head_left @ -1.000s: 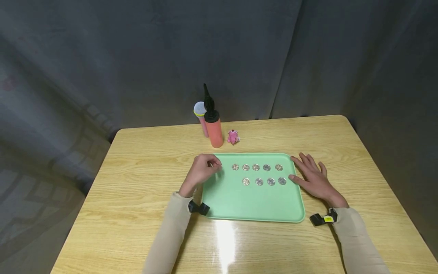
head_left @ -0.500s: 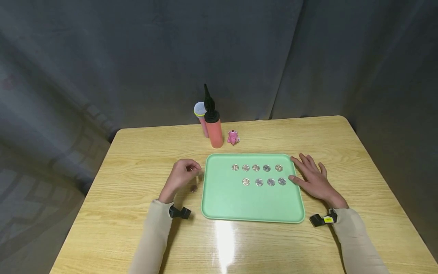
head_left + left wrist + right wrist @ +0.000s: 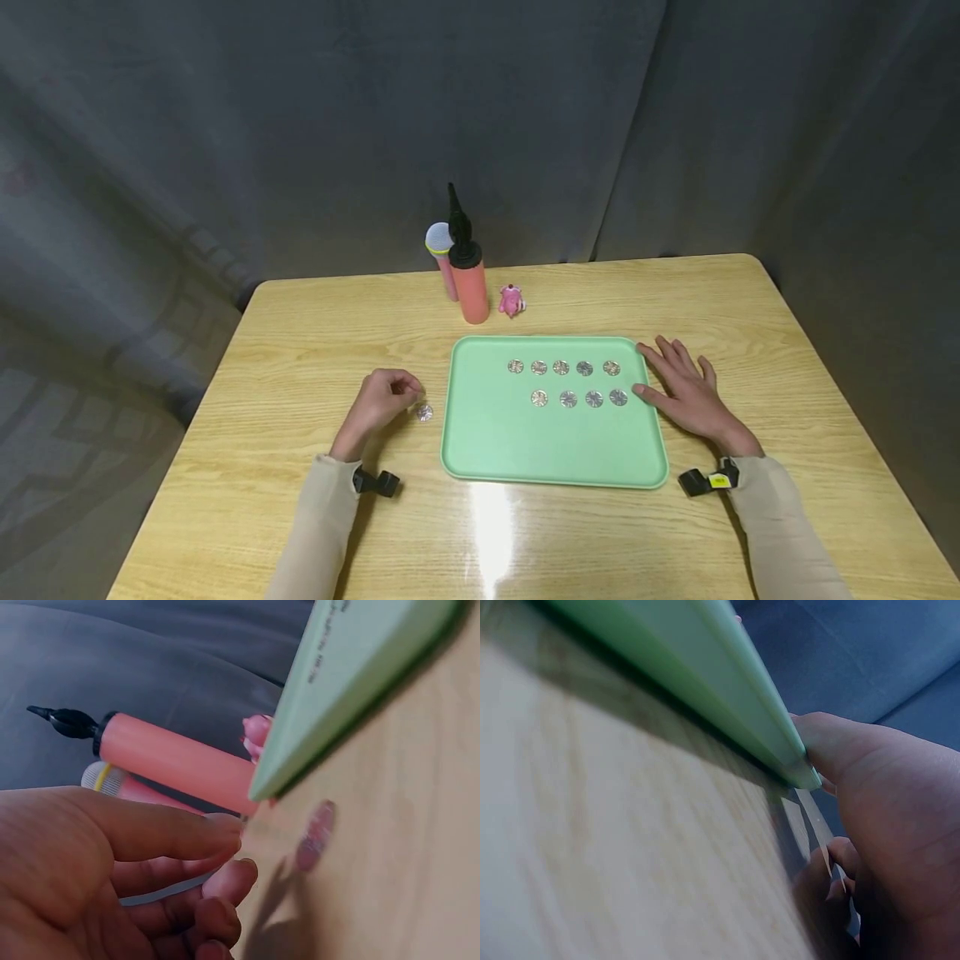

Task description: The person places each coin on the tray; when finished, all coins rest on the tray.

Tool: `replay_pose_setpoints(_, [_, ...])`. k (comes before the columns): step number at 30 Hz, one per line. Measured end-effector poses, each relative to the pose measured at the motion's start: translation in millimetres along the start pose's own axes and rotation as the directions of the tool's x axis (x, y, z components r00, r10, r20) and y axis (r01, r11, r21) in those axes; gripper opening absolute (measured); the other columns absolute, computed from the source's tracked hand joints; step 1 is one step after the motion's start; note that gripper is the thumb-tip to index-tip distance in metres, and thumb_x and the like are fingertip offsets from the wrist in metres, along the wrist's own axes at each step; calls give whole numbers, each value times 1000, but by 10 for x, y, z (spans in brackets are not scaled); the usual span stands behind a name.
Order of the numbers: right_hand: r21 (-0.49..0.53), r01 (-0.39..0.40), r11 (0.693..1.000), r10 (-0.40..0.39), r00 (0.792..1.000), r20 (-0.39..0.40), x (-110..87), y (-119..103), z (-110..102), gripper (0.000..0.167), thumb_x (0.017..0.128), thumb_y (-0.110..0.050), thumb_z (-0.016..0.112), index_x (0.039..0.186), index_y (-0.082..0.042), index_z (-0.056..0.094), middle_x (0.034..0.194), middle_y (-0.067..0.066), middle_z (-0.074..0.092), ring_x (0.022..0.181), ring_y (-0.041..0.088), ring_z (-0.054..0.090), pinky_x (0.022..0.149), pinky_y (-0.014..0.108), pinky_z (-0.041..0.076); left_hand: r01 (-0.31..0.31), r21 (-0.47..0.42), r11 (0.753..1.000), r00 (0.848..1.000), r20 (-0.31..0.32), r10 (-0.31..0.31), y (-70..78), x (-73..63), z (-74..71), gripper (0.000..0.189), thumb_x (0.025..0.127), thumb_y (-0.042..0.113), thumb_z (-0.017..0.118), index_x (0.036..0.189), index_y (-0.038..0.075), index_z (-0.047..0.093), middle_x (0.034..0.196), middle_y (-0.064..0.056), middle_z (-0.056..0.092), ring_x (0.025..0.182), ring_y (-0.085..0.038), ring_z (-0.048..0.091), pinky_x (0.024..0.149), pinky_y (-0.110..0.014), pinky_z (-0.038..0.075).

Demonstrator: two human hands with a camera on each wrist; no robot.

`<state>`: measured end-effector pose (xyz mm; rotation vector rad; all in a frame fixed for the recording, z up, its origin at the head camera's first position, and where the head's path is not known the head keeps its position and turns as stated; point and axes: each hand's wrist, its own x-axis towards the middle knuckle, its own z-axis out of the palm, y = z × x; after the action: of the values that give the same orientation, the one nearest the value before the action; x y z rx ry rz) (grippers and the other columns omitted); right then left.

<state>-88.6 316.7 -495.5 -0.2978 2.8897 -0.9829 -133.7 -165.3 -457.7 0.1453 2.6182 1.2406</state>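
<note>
On the wooden table just left of the green tray (image 3: 555,454) lies a small shiny silvery disc (image 3: 424,412), patterned and coin-like. My left hand (image 3: 381,406) is close beside it, fingers loosely curled. The left wrist view shows a gap between the left thumb and fingertips (image 3: 229,881), with the disc (image 3: 316,835) flat on the table beyond them. Several similar discs (image 3: 561,367) lie in two rows on the tray. At the tray's right edge, my right hand (image 3: 686,392) rests with fingers spread; its thumb (image 3: 821,742) touches the rim.
Behind the tray stands a coral-red hand pump (image 3: 472,292) with a black nozzle. A toy microphone (image 3: 440,242) is partly hidden behind it. A small pink figurine (image 3: 512,302) sits to its right. Dark curtains (image 3: 360,133) hang around the table.
From over the tray's left edge, my left hand has moved left and toward me, beside the loose disc, which has come into view. The right hand and the rows have stayed put.
</note>
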Motion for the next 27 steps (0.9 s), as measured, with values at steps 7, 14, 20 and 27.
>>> replay_pose_setpoints(7, [-3,-1,1000,1,1000,1,5,-4,2,73,100,-39,57,159,-14,24,165,30,9,154,50,-2,111,74,-8,6,21,1000,999,46,-7,-110,-59,30,9,85,-1,71,94,0,74,79,-7,66,71,-12,54,60,-20,45])
replay_pose_setpoints(14, [-5,-1,1000,1,1000,4,9,3,0,72,100,-38,56,160,-14,23,165,30,8,154,49,-3,111,74,-9,-56,22,998,995,83,54,-138,-95,66,15,80,0,77,95,0,73,78,-4,61,72,-14,51,64,-21,43])
replay_pose_setpoints(20, [-2,-2,1000,2,1000,5,11,2,3,72,100,-38,56,160,-15,23,165,30,8,154,50,-3,111,74,-9,-74,69,995,996,59,70,-126,-108,105,14,80,3,79,93,3,74,77,-3,59,73,-13,51,66,-22,42])
replay_pose_setpoints(27, [8,7,1000,-7,1000,-2,5,2,3,72,100,-37,57,159,-14,24,165,31,8,154,50,-3,111,75,-10,-121,125,985,992,60,115,-91,-123,113,11,82,4,78,92,5,74,75,-2,59,71,-12,50,65,-22,40])
